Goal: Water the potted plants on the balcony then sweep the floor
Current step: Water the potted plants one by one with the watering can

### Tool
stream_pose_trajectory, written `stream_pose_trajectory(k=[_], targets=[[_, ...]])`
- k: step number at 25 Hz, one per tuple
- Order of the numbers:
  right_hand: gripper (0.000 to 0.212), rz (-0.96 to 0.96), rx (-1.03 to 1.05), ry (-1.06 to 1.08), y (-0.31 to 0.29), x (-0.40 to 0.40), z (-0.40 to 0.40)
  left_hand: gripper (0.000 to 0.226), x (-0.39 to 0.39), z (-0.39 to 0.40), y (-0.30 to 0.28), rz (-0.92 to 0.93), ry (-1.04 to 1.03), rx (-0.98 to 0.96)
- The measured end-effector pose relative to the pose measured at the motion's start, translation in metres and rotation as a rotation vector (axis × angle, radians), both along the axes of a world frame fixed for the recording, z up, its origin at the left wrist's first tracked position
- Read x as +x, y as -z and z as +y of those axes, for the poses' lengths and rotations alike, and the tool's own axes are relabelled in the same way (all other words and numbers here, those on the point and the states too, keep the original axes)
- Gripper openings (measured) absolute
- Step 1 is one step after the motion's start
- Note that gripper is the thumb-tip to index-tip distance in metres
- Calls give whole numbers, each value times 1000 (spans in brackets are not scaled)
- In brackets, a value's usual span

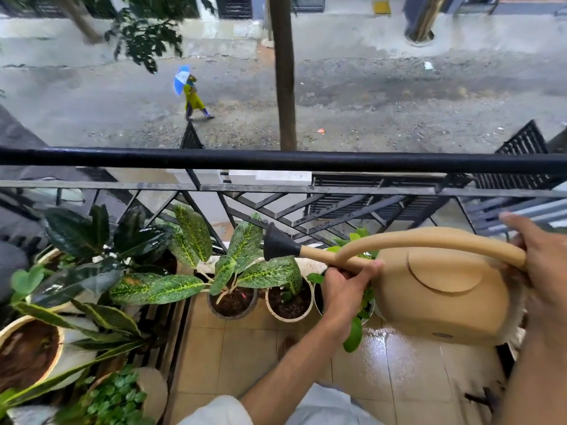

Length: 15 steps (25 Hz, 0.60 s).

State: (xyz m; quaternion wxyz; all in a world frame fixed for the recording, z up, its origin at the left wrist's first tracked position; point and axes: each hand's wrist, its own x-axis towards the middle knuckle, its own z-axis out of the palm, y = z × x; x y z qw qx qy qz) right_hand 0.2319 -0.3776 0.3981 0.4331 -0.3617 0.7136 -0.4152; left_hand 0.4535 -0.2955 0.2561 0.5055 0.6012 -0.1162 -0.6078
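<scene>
A tan watering can (441, 289) with a black rose head (277, 243) hangs tilted over the balcony floor, spout pointing left. My right hand (543, 271) grips its arched handle at the right. My left hand (343, 289) is wrapped around the spout near the body. The rose head sits above a speckled-leaf plant in a dark pot (232, 302). A cream pot of soil (290, 303) stands beside it. A third pot with bright green leaves (356, 332) is half hidden behind my left arm. No water stream is visible.
A black metal railing (276, 161) runs across ahead, the street below. Larger potted plants (82, 271) crowd a slatted stand on the left. The tiled floor (399, 363) is wet and shiny under the can. My knees (276, 409) show at the bottom.
</scene>
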Motion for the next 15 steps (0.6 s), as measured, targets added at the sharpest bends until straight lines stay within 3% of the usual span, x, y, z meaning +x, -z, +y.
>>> stream_pose_trajectory(k=[3, 10, 15], targets=[[59, 17, -22, 134, -10, -6, 16, 76, -3, -3, -4, 2, 139, -15], [52, -96, -121, 366, -47, -25, 57, 53, -26, -12, -37, -32, 358, -46], [52, -135, -50, 422, -54, -48, 74, 62, -57, -15, -48, -4, 449, -50]])
